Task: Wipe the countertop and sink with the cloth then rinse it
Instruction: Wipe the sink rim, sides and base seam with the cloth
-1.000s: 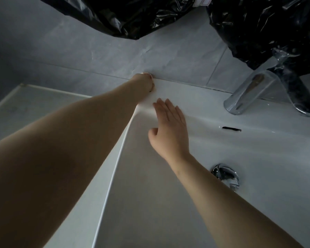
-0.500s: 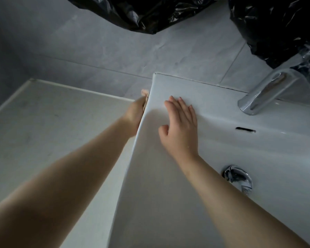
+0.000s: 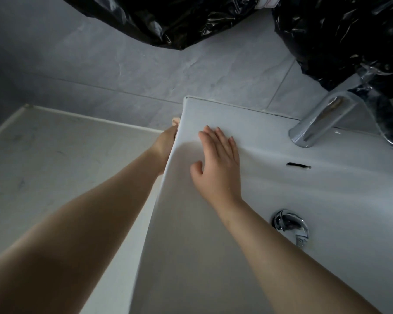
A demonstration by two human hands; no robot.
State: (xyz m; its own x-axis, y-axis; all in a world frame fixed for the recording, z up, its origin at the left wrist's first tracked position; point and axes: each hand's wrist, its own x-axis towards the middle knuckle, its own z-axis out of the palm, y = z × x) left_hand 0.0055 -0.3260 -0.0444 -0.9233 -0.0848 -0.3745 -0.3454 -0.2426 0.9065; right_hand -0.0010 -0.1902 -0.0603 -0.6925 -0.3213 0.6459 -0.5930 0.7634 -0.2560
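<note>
A white sink (image 3: 281,196) stands raised on a pale countertop (image 3: 55,166). My left hand (image 3: 165,143) is down beside the sink's outer left wall, mostly hidden behind the rim. A small bit of pinkish cloth (image 3: 175,120) shows just above that hand, against the sink's side. My right hand (image 3: 218,164) lies flat with straight fingers on the inner left slope of the basin, holding nothing.
A chrome faucet (image 3: 320,121) stands at the sink's back right, a chrome drain (image 3: 290,224) lies in the basin, and an overflow slot (image 3: 298,165) is in the back wall. Black plastic sheeting (image 3: 168,19) hangs above on the grey tiled wall (image 3: 123,71).
My left hand has come down from the sink's back left corner and slid toward me along the outer left wall. My right hand stays flat on the basin slope.
</note>
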